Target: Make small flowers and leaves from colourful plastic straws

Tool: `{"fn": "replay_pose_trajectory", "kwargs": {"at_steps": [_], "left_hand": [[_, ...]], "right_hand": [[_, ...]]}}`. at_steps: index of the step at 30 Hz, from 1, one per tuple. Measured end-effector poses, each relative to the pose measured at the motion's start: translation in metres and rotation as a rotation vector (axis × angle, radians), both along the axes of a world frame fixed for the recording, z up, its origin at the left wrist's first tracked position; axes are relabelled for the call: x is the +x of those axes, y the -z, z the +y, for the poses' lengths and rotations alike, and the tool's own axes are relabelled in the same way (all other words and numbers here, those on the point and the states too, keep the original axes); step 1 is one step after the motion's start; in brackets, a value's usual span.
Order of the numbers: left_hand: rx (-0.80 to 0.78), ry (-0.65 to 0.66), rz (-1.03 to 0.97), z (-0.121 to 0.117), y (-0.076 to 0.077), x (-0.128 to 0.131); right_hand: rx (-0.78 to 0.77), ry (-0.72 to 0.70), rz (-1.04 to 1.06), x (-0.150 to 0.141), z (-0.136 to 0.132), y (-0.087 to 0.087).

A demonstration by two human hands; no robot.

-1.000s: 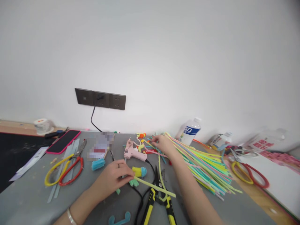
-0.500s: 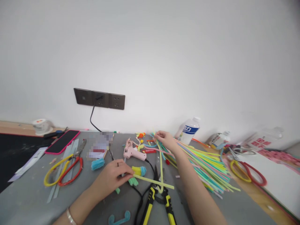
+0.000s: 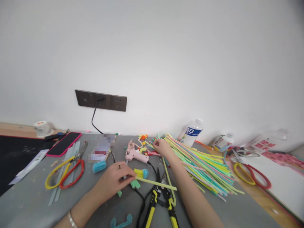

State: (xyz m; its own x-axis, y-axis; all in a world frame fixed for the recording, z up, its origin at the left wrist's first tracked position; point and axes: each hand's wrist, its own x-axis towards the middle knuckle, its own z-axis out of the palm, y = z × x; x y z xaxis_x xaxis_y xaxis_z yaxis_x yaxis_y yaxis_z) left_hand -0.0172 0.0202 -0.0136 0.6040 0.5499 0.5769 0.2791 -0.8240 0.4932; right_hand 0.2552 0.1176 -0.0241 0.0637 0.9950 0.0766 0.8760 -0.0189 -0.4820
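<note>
My left hand [image 3: 120, 175] pinches one end of a pale yellow-green pipe cleaner [image 3: 156, 183], whose other end points right above the pliers [image 3: 159, 199] with black and yellow handles. Higher up, the fingers of my right hand [image 3: 161, 147] are closed on another yellow-green pipe cleaner [image 3: 169, 177]. It runs down beside my forearm and curls at its low end over the pliers' right handle. Under my left fingertips lie green pipe cleaner pieces [image 3: 135, 184] and a yellow and blue bundle [image 3: 141, 173]. A pink glue gun [image 3: 135, 154] lies between my hands.
A heap of coloured pipe cleaners [image 3: 209, 161] spreads right of my arm, below a bottle [image 3: 191, 133]. Red and yellow scissors lie left [image 3: 71, 172] and right [image 3: 251, 175]. A phone [image 3: 64, 144] is at back left. Black cord [image 3: 142, 205] crosses the grey table.
My right hand has moved slightly left and down from the heap's tip. The pipe cleaner in it now slants, its curled end shifted right. My left hand has stayed in place.
</note>
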Motion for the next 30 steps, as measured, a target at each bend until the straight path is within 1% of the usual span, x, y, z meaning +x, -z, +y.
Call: {"fn": "replay_pose_trajectory", "kwargs": {"at_steps": [5, 8, 14, 20, 26, 30], "left_hand": [[-0.007, -0.001, 0.015, -0.001, 0.000, 0.001], [-0.017, 0.005, 0.024, -0.002, 0.000, 0.001], [-0.027, 0.005, 0.027, -0.002, 0.000, 0.000], [-0.023, 0.002, 0.035, -0.002, 0.000, 0.000], [-0.034, 0.008, 0.041, -0.001, -0.001, 0.000], [-0.030, -0.001, 0.046, -0.001, -0.001, 0.000]], "right_hand": [[0.006, 0.021, -0.019, -0.002, 0.003, 0.011], [0.025, 0.018, 0.010, -0.002, 0.003, 0.013], [0.064, -0.021, 0.196, 0.011, 0.006, 0.006], [0.022, -0.074, 0.385, 0.022, 0.007, 0.001], [0.003, -0.117, 0.427, 0.023, 0.002, -0.009], [0.021, -0.137, 0.438, 0.020, 0.000, -0.010]]}}
